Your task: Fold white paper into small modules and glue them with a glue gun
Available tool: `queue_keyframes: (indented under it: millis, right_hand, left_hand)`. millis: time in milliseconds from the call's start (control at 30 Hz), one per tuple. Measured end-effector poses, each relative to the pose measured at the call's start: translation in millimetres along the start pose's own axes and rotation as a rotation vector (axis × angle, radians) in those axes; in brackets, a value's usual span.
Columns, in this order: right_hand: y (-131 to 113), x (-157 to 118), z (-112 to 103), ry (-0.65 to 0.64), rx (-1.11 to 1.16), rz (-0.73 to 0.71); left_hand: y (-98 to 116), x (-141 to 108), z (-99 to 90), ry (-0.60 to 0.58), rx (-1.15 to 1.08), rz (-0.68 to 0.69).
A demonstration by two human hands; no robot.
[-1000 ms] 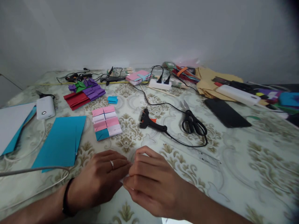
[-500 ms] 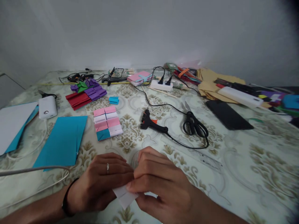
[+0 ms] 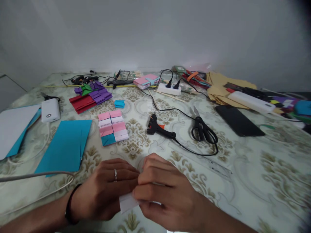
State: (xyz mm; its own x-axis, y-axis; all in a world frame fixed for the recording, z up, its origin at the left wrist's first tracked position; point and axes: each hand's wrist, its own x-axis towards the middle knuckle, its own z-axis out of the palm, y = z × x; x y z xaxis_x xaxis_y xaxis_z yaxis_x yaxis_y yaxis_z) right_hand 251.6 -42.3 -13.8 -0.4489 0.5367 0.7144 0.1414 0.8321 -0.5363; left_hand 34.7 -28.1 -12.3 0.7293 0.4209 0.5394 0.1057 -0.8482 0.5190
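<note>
Here we have the white paper [image 3: 126,203] toward the tabletop's [image 3: 245,187] near edge, pinched by our right hand [image 3: 167,191], our left hand [image 3: 107,186] closed over its other side, presumably to steady it; beyond, glue gun [image 3: 166,132] and scissors [image 3: 199,122] lie handily; power strip [image 3: 169,89] nearer the far edge.

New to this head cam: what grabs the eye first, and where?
The left hand and right hand, close together on a small white paper, bottom centre. Beyond them, the black glue gun stands out, with scissors to its right. Bright blue paper lies at left.
</note>
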Motion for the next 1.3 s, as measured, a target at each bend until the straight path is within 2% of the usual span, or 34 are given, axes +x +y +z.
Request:
queue_keyframes:
  millis: [133,367,500,633,733,933,1300]
  right_hand:
    - [0,0,1,0.000,0.010,-0.009]
    - [-1,2,-6,0.078,0.043,0.009]
    - [-1,4,-8,0.112,0.056,0.015]
    - [-1,4,-4,0.054,-0.018,0.042]
    - [-2,3,1,0.000,-0.055,0.036]
    - [-1,3,2,0.035,-0.011,0.044]
    - [-1,4,-9,0.084,0.033,0.062]
  left_hand:
    - [-1,-2,0.2,-0.011,0.014,0.004]
    - [0,0,-6.4,0.032,-0.046,0.024]
    - [-3,-2,-9.7,0.009,-0.047,0.003]
    - [-8,-7,-5.6,-0.040,0.111,-0.002]
    - [-8,-9,0.8,-0.058,0.141,-0.041]
    - [-5,-6,1.6,-0.003,0.027,-0.061]
    - [-2,-1,-10.4,-0.006,-0.133,-0.107]
